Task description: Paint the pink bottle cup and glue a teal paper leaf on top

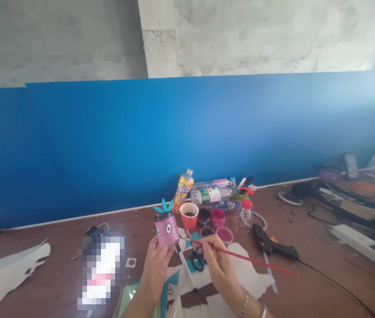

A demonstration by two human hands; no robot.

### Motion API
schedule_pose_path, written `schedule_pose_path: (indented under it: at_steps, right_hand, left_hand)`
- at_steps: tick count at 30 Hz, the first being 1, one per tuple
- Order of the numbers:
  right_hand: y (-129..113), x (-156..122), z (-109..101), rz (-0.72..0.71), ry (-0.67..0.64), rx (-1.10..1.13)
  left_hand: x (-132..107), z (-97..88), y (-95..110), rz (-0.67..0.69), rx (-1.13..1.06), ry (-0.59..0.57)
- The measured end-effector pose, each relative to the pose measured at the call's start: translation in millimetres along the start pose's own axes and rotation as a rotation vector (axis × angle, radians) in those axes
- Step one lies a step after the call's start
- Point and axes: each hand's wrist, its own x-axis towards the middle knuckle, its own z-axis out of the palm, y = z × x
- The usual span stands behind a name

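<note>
My left hand [157,260] grips the base of a purple-painted plastic cup or cut bottle [167,230] with paper eyes, a black rim and blue paper leaves on top. A red-handled paintbrush [257,259] is pinched in my right hand [219,260], its tip pointing left towards the purple piece; I cannot tell whether it touches. Between my hands lie a white marker [186,270] and black-handled scissors [197,260] on white and blue paper scraps. Behind them stand a red paper cup [189,216] of dark liquid and open pots of magenta paint [224,235] and black paint [204,216].
Several plastic bottles [210,195] lie at the back beside an upright orange drink bottle [183,192]. A black glue gun [270,245] with a trailing cable rests at right, near a white power strip [366,247]. Torn white paper [8,274] lies at left. A blue partition [141,145] borders the table.
</note>
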Motion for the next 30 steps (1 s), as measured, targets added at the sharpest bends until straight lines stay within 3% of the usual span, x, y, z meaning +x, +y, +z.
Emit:
schedule_pose_path:
  at_steps: [17, 30]
  right_hand:
    - [-12.6, -2.2, -2.3, -0.368, -0.118, -0.29]
    - [-17.9, -4.9, -0.7, -0.433, -0.153, -0.304]
  left_hand:
    - [2.7, 1.8, -1.5, 0.035, 0.06, 0.074]
    - [-2.6, 3.2, 0.7, 0.043, 0.087, 0.076]
